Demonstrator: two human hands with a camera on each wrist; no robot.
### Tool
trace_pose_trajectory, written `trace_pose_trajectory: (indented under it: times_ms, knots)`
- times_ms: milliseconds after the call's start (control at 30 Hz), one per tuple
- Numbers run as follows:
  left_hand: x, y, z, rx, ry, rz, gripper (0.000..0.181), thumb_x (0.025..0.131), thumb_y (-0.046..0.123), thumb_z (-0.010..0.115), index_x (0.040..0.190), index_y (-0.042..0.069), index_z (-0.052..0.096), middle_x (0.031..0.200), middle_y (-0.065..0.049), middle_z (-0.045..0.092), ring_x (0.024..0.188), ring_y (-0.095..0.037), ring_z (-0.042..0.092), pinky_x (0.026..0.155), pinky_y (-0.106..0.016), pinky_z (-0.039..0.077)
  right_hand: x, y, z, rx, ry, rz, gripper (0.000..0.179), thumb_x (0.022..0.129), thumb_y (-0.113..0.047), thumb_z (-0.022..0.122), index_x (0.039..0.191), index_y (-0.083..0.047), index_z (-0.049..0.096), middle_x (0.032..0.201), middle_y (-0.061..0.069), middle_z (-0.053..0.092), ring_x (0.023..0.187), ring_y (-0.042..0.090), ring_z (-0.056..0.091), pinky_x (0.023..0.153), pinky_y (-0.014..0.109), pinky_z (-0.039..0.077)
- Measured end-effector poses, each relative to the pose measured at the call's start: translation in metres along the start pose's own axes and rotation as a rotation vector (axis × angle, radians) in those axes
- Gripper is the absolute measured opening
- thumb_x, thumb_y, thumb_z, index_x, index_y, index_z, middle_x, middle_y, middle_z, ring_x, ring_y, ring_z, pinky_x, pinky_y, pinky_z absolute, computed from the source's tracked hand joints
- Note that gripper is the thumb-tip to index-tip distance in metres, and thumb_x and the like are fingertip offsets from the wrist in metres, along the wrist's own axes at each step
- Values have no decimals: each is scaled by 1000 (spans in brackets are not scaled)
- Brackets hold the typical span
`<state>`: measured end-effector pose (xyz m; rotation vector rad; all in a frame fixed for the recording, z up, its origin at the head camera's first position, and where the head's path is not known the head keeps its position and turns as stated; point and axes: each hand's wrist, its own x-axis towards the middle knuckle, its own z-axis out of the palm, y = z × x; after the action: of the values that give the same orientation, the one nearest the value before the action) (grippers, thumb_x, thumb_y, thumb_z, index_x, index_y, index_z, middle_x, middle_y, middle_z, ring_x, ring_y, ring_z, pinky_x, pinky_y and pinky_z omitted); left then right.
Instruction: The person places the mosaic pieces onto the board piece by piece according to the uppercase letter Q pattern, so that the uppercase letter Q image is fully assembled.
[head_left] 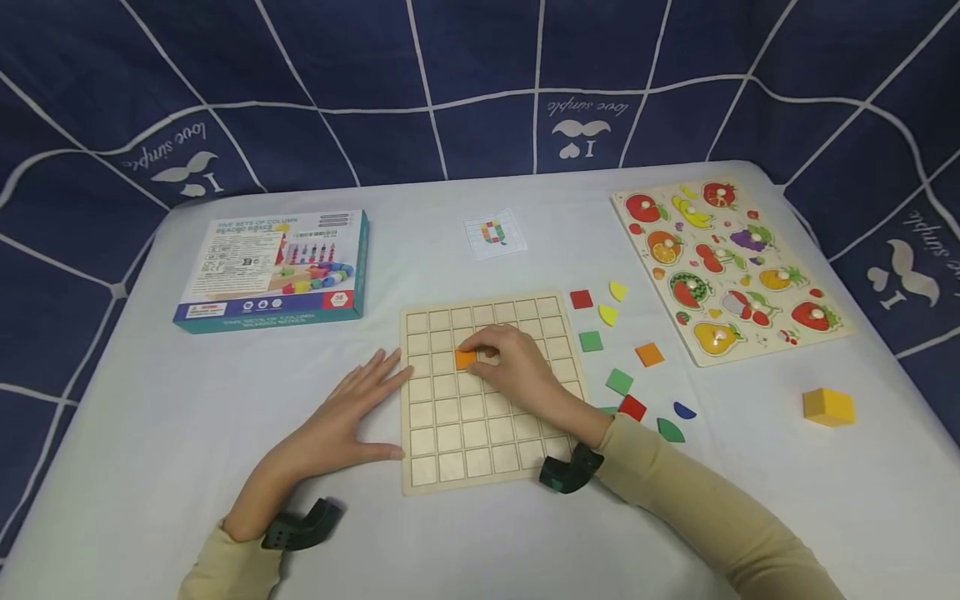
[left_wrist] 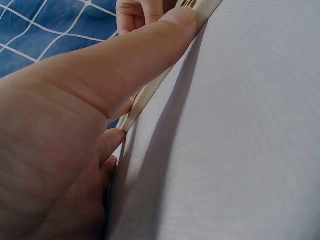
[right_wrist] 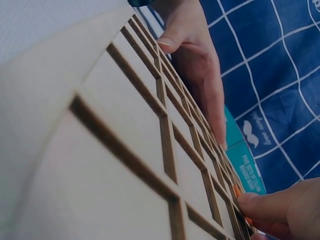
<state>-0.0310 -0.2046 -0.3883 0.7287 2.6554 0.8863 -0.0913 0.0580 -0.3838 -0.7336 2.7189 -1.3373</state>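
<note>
A wooden grid board (head_left: 450, 412) lies on the white table. Between thumb and fingers my right hand (head_left: 517, 367) pinches an orange square tile (head_left: 463, 360) over a cell in the upper left part of the grid. In the right wrist view, only a sliver of orange tile (right_wrist: 236, 190) shows beside the thumb. My left hand (head_left: 341, 429) is spread out at the board's left side, thumb and fingertips touching its edge. The left wrist view shows that thumb (left_wrist: 150, 42) along the board's side.
Right of the board lie loose pieces, among them a red square (head_left: 581, 299), a green square (head_left: 591, 342) and a blue half-circle (head_left: 684, 410). Around them stand a fruit puzzle (head_left: 720, 292), a yellow block (head_left: 828, 407), a pattern card (head_left: 512, 243) and a boxed bead set (head_left: 273, 271).
</note>
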Motion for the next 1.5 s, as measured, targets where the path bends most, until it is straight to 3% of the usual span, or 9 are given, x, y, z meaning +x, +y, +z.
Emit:
trace_pose_trajectory:
  times_ms: [500,633,800,900,967,1100,1200,1300,1500]
  knots:
    - [0,0,0,6,3,5,100,65,48,81,146,15,33,155,-5,13,140,-25,1,110,-49,5,-3,-5,-6,67,16,24,21,77,-6,76,97,-12,73,98,-6,66,81,9,56,73,22,47]
    - [-1,0,2,-6,11,1,100,64,47,81,146,14,34,155,-6,13,140,-25,1,110,-47,4,-7,-7,-26,120,62,17,21,78,-4,75,98,-8,72,94,-2,67,82,12,57,71,28,49]
    - [-1,0,3,-13,10,-4,101,64,46,82,146,14,33,155,-6,13,140,-25,1,110,-47,4,-22,4,-72,143,141,25,23,80,0,73,103,-3,70,97,8,68,85,16,59,73,34,47]
    - [-1,0,2,-11,7,1,101,64,47,81,147,15,33,155,-6,13,140,-25,0,110,-48,4,-38,18,-102,138,181,100,24,84,-4,70,107,-2,68,103,10,67,91,17,58,78,29,46]
    - [-1,0,2,-9,6,3,100,65,48,81,147,15,33,155,-6,13,140,-25,0,110,-48,4,-49,27,-120,115,202,168,25,87,-9,68,111,-3,67,106,11,66,92,17,57,74,25,47]
    - [-2,-1,1,-15,7,0,100,65,49,80,147,15,33,155,-6,13,140,-25,0,110,-49,4,-70,43,-143,75,214,287,29,91,-18,64,117,-5,65,111,10,64,100,18,56,76,18,47]
    - [-2,-1,1,-19,6,-3,100,65,49,80,147,15,33,155,-6,13,140,-25,0,110,-49,4,-82,52,-151,63,199,350,32,92,-19,62,120,-4,62,117,12,62,109,20,54,83,13,43]
    - [-1,-1,1,-22,8,-2,100,65,50,79,147,16,32,155,-6,13,140,-25,0,110,-48,3,-90,59,-153,71,153,407,35,92,-17,62,124,-4,59,122,14,58,111,26,54,79,11,43]
    - [-1,0,0,-24,10,1,100,65,51,79,147,17,32,155,-5,13,140,-25,1,110,-47,2,-96,70,-148,39,73,442,40,91,-16,64,128,-6,57,128,15,52,98,31,59,70,13,47]
